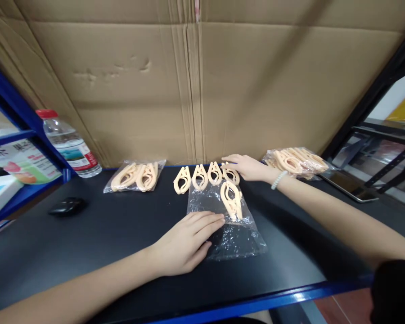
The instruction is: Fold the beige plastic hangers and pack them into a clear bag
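Note:
My left hand [185, 243] lies with fingers stretched out on a clear plastic bag [238, 240], its fingertips near the middle of the bag. One beige folded hanger [231, 201] sits at the bag's far right part. Behind the bag stands a row of similar folded hangers: one at the left end [182, 181], one beside it [200, 177], another [215, 174], and a right-hand one [230, 176]. My right hand [248, 167] reaches over that right-hand hanger, fingers extended at its top edge; whether they touch it is hard to tell.
A bagged pair of hangers [135, 176] lies back left, and a pile of bagged hangers [295, 161] back right beside a phone-like tablet [349, 185]. A black mouse [67, 206] and a water bottle [70, 144] are left. Cardboard [121, 90] walls the back.

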{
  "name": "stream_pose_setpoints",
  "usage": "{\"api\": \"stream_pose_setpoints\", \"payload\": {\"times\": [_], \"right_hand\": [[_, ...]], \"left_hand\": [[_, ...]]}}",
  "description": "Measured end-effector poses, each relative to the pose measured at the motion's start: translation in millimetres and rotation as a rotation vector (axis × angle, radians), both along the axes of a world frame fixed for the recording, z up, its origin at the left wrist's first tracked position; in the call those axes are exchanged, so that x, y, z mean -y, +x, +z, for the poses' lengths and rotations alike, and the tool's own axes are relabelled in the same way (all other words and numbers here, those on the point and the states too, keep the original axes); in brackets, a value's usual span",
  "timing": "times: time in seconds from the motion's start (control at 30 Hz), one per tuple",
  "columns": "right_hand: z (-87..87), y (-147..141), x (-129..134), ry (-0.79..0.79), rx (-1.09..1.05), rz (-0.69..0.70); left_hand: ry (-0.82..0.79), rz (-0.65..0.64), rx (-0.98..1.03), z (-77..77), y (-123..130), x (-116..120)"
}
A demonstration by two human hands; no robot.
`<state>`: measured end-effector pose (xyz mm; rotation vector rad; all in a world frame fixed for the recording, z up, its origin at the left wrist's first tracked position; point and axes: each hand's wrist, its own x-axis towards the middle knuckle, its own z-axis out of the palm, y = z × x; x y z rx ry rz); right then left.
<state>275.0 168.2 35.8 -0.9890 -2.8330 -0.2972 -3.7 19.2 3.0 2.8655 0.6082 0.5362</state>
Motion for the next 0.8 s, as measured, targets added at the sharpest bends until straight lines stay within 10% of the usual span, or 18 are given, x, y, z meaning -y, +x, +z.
{"api": "stream_pose_setpoints", "payload": {"times": [0.3, 0.57, 0.8], "right_hand": [[-0.3, 26.2, 2.5, -0.040, 0.111, -0.073], [13.1, 81.5, 93.5, 0.071, -0.183, -0.095], [34.5, 27.6, 204.5, 0.442, -0.440, -0.041]], "left_hand": [[0.003, 0.008, 0.011, 1.2, -1.8, 2.3], [0.011, -0.006, 0.019, -4.0, -2.6, -1.1], [0.004, 0.023, 0.027, -2.9, -1.1, 0.8]]}}
